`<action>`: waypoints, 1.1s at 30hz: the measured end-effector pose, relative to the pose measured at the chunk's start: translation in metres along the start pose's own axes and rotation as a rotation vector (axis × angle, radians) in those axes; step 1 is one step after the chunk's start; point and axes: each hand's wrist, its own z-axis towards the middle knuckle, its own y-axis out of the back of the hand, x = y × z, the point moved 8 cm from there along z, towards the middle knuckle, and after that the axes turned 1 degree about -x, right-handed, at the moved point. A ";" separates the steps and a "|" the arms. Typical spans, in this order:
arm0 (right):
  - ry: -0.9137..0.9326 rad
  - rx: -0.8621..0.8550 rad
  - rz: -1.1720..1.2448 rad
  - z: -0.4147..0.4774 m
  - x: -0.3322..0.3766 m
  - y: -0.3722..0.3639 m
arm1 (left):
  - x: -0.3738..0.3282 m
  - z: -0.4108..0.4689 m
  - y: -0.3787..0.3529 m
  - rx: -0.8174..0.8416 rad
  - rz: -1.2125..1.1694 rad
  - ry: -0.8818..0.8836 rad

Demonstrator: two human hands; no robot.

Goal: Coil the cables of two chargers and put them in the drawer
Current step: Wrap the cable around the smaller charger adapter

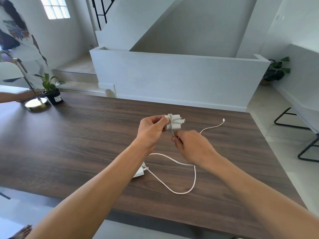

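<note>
The left grip [152, 129] is clenched around the first charger [174, 121] and holds it above the tabletop [69, 135], with cable turns wound round the body. The right grip [189, 145], just below and to the right, pinches the cable strand [171, 130] leaving the windings. Past the right grip, a free cable end [214, 126] lies on the tabletop. Under the left forearm rests the second charger [140, 171], with its looped cable [181, 192] trailing beneath the right wrist.
</note>
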 end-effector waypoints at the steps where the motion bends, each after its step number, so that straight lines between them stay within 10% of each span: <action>1: 0.014 0.005 -0.022 0.000 0.002 0.003 | -0.004 0.001 0.004 -0.029 0.084 -0.054; 11: 0.119 -0.116 -0.267 0.032 0.016 0.078 | -0.066 0.008 -0.007 -0.039 0.361 -0.413; 20: 0.340 -0.233 -0.595 0.054 0.038 0.159 | -0.077 0.017 -0.011 0.084 0.307 -0.289; 27: 0.179 -0.259 -0.147 0.061 -0.010 0.137 | -0.074 -0.010 -0.031 0.515 -0.111 -0.015; 33: 0.048 -0.204 0.298 0.053 -0.019 0.078 | -0.069 -0.009 -0.026 0.427 -0.335 0.072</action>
